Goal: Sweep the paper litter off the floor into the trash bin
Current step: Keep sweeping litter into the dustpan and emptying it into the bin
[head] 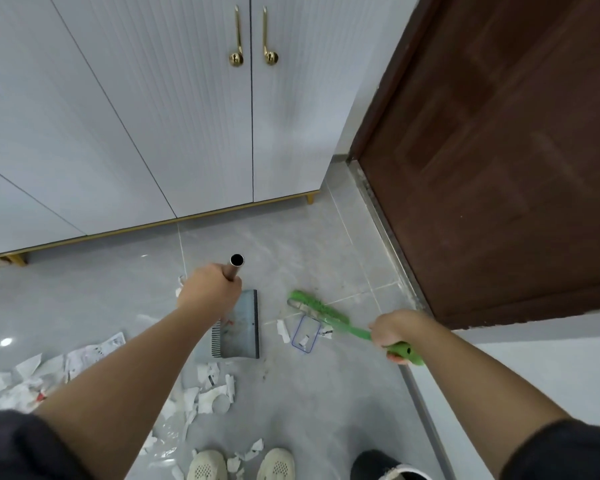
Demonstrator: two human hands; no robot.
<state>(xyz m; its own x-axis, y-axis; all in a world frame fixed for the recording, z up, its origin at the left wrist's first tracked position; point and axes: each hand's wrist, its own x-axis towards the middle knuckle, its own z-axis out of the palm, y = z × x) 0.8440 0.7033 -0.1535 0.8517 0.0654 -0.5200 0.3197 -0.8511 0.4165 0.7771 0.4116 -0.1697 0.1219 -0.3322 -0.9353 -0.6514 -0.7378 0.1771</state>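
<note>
**Lining Up Dustpan and Brush for a Sweep**

Closing the left grip (210, 289) fully round the top of the metal handle (236, 263), fingers curled tight. Standing the dustpan (245, 323) on the floor (326, 410) at about twelve o'clock from the shoes (207, 465), its dark lip turned toward three o'clock, seemingly for catching whatever gets pushed in from that side.

Wrapping the right grip (392, 332) round the near end of the green brush (321, 311), with the bristle head reaching out toward ten o'clock from that grip. Hard telling whether the bristles are touching the tiles.

Stretching both forearms forward and down, the left one nearly straight, the right one angling inward, both wrists dropped.

Aiming, by the look of it, at the few paper scraps (283, 330) and the clear blue-edged sheet (306, 333) lying between bristles and pan.

Noting the bulk of the paper litter (32, 379) heaped at eight o'clock, with a second heap (212, 389) just at six o'clock of the pan.

Finding no trash bin for certain, and failing to identify a dark shape at five o'clock.

Judging the job barely begun.
</note>
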